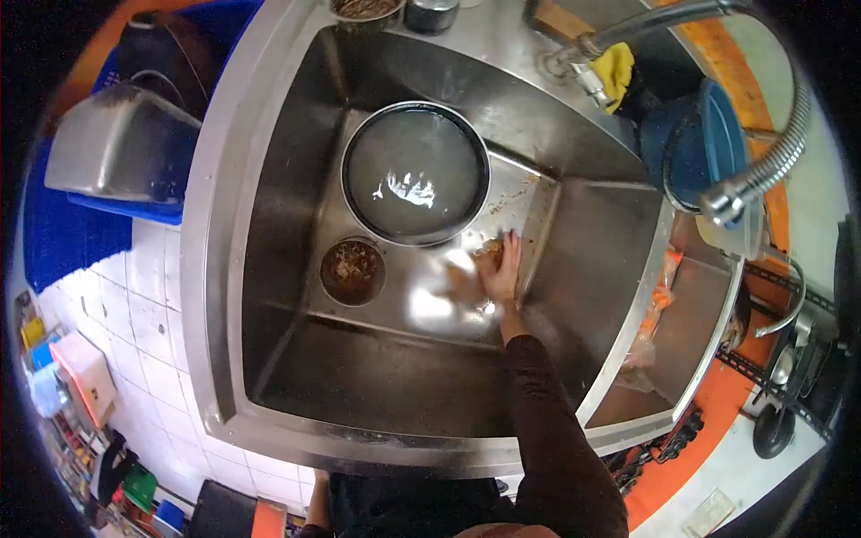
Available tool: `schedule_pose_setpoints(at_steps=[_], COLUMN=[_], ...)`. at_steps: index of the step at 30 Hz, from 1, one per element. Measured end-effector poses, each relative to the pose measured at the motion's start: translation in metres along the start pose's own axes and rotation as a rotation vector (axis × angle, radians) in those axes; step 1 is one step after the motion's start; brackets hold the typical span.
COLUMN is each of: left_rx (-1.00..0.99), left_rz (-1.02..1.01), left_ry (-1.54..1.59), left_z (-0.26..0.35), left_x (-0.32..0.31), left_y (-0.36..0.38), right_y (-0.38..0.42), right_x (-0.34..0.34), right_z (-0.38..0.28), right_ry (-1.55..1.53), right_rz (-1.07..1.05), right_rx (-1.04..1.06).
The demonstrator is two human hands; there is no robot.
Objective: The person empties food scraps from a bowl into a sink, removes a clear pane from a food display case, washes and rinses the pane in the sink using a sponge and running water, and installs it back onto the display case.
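Observation:
My right hand [502, 268] reaches down to the floor of a steel sink [430, 309]. Its fingers are stretched out and lie at brownish food scraps [489, 248] near the right wall. Just above and left of it stands a large round pan [414, 170], filled with cloudy water that reflects the light. A drain opening [352, 272] to the lower left is full of brown food bits. Of my left hand [318, 502], only a little skin shows below the sink's front edge, and the fingers cannot be made out.
Over the right back corner hangs a faucet with a flexible metal hose [794, 134]. A yellow cloth [613, 75] and a blue bucket [708, 143] are near it. The right basin holds an orange-and-clear plastic bag [659, 300]. A metal container [121, 148] stands left on blue crates.

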State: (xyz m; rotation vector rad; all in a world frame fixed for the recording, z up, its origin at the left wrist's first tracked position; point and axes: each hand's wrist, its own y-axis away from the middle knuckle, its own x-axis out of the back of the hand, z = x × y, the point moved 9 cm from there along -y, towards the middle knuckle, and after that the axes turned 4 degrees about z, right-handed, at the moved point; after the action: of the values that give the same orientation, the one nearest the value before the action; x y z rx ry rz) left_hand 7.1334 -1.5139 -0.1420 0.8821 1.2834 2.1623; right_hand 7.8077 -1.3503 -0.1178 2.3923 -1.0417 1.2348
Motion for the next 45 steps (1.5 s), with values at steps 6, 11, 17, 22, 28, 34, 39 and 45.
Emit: schedule_pose_setpoints(at_steps=[6,11,17,22,28,34,39,45], left_rx=[0.021,0.008,-0.007,-0.007,-0.013,0.0,0.002,0.013], left_rz=[-0.006,-0.009,0.006,0.001,-0.016,-0.022,-0.029,-0.032], left_ry=[0.049,0.056,0.063,0.07,0.073,0.09,0.098,0.11], left_z=[-0.012,-0.012,-0.01,-0.013,-0.014,-0.023,-0.023,-0.024], left_x=[-0.002,-0.001,-0.003,-0.008,-0.011,-0.016,-0.017,-0.018], left_y=[0.004,0.003,0.003,0.001,-0.002,-0.001,0.0,0.005], right_y=[0.025,0.032,0.022,0.018,0.024,-0.006,0.064,0.099], right_x=[-0.035,-0.043,-0.032,-0.036,-0.066,-0.013,0.0,-0.043], right_z=[-0.016,0.009,-0.022,-0.181,-0.246,-0.073,0.131,0.104], right_ry=[0.25,0.155,-0.025,-0.501,-0.386,-0.205,0.429,0.203], right_rz=[-0.225,-0.309,-0.264,-0.301,-0.302,-0.244,-0.134,-0.108], right_rx=[0.12,-0.052,-0.14,-0.079,0.161,-0.204,-0.751,-0.512])
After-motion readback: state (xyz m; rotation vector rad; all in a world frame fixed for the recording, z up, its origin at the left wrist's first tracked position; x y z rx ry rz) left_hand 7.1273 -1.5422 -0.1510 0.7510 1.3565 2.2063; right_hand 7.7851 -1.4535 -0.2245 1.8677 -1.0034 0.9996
